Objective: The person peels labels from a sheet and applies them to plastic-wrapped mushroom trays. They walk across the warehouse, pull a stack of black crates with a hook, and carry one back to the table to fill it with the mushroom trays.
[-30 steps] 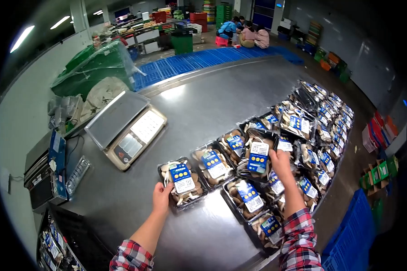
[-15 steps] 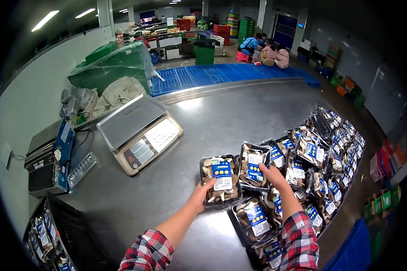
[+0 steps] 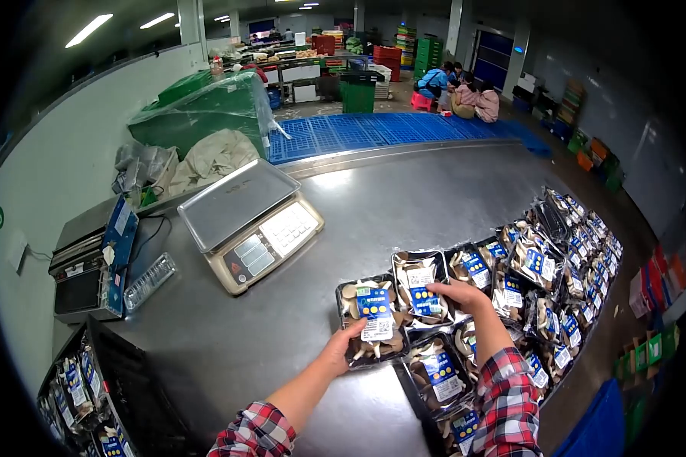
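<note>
Two black trays of mushrooms under clear film, with blue and white labels, sit side by side near the middle of the metal table. My left hand (image 3: pixel 343 347) grips the lower left edge of the left mushroom tray (image 3: pixel 364 335), thumb on top. My right hand (image 3: pixel 465 295) is on the right side of the other mushroom tray (image 3: pixel 413 268), its thumb over the label and its other fingers hidden. Below them lies another labelled tray (image 3: pixel 434 373). Many similar packs are heaped to the right.
A scale (image 3: pixel 259 236) stands on the metal table (image 3: pixel 373 190). At the left are a sealing device (image 3: pixel 91 274), an empty clear tray (image 3: pixel 151 282) and a black crate (image 3: pixel 141 388) with packs. People (image 3: pixel 472 99) sit beyond the blue pallets (image 3: pixel 358 131).
The view has shifted, so the scale and table sit a little further right and lower. The right tray has moved closer against the left one, with my right hand still on it.
</note>
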Demonstrator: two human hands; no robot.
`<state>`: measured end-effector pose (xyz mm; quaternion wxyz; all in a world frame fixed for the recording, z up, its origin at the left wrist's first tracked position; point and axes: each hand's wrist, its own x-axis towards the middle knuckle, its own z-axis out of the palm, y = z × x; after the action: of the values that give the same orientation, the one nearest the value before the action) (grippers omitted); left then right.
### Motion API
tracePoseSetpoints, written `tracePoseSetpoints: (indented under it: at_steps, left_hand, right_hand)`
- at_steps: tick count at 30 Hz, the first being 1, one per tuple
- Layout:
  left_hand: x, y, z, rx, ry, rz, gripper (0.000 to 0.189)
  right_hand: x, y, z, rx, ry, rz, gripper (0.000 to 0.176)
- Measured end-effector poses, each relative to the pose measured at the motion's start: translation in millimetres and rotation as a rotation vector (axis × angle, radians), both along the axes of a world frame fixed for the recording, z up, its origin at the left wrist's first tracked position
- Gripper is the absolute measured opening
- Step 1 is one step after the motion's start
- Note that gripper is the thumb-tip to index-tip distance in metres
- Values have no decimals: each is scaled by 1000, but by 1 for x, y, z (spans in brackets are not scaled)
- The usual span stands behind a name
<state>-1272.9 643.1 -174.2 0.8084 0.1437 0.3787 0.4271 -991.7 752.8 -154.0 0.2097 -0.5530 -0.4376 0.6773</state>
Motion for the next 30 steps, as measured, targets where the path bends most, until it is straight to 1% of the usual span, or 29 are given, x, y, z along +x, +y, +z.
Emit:
tracePoseSetpoints:
  at_steps: [2,3,5,7,8,10,11,12,15,16,18,22,23,24,25,26,27,28,29,30]
  left_hand:
    - [-8,-2,-9,-15,-106,-7,39]
    - [-10,-6,-3,-10,-162,12,39]
    - [-20,-12,-9,29,-204,49,41]
    - [-32,-25,6,94,-218,59,41]
    - [-37,-33,13,139,-275,73,39]
    - [-46,-53,31,69,-137,174,37]
    - [-48,-68,49,96,-117,187,36]
    - [-48,-80,56,158,-144,189,37]
    - [-48,-124,97,241,-88,222,38]
    - [-48,-140,115,271,-23,236,38]
    - [-54,-168,133,361,1,283,39]
    - [-77,-232,181,488,-12,387,36]
    - [-86,-247,196,510,-5,412,35]
    - [-98,-263,210,527,2,453,34]
    - [-109,-278,224,560,22,448,33]
    - [-122,-294,236,579,50,467,32]
    - [-134,-311,244,573,118,514,32]
    - [-150,-329,251,557,186,556,32]
    - [-165,-348,254,598,225,566,34]
    - [-181,-364,262,657,270,549,36]
  right_hand:
    - [-7,-14,9,78,72,55,73]
    - [-9,-20,9,113,123,44,71]
    - [-17,-36,15,106,246,-26,66]
    - [-24,-48,23,117,336,-65,59]
    - [-21,-53,26,106,357,-54,55]
    - [-24,-68,45,134,401,-117,51]
    - [-24,-75,60,127,436,-92,50]
    - [-26,-83,75,160,437,-81,50]
    - [-37,-105,122,268,410,-21,50]
    - [-44,-113,137,297,377,-19,50]
    - [-58,-131,171,279,308,55,51]
    - [-106,-171,230,339,300,94,54]
    - [-119,-180,241,366,256,98,56]
    - [-130,-181,242,434,187,60,55]
    - [-149,-196,253,542,163,36,28]
    - [-156,-195,250,596,122,87,42]
    - [-162,-191,244,505,303,232,31]
    - [-193,-208,252,606,299,153,25]
    - [-220,-231,268,493,430,322,27]
    - [-243,-241,264,474,449,283,29]
